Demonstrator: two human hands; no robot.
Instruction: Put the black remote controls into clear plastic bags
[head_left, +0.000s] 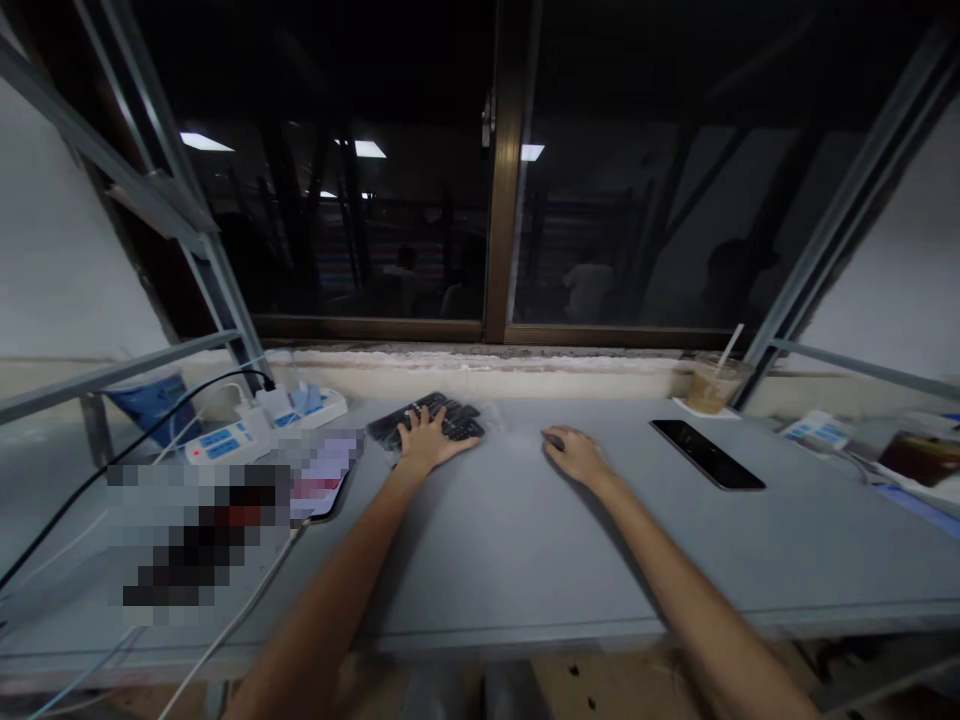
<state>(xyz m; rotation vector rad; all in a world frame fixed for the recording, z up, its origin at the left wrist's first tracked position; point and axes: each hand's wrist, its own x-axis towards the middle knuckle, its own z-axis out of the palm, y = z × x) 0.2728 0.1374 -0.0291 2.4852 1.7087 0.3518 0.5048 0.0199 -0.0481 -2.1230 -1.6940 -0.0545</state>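
Observation:
A black keyboard (386, 425) lies near the far edge of the grey table, with crumpled clear plastic at its right end. My left hand (426, 440) rests on it, fingers spread over the keys and thumb pointing right. To the right, my right hand (577, 455) is curled over a small dark computer mouse (555, 441) on the tabletop. Only the mouse's front left part shows; the palm hides the rest.
Right of my right hand lies a dark-screened phone (707, 455), with a straw cup (712, 385) behind it. White power strips (229, 440) with cables stand at left, near a lit phone (330, 475). Metal posts (217, 270) and a window frame (506, 180) bound the table (495, 540).

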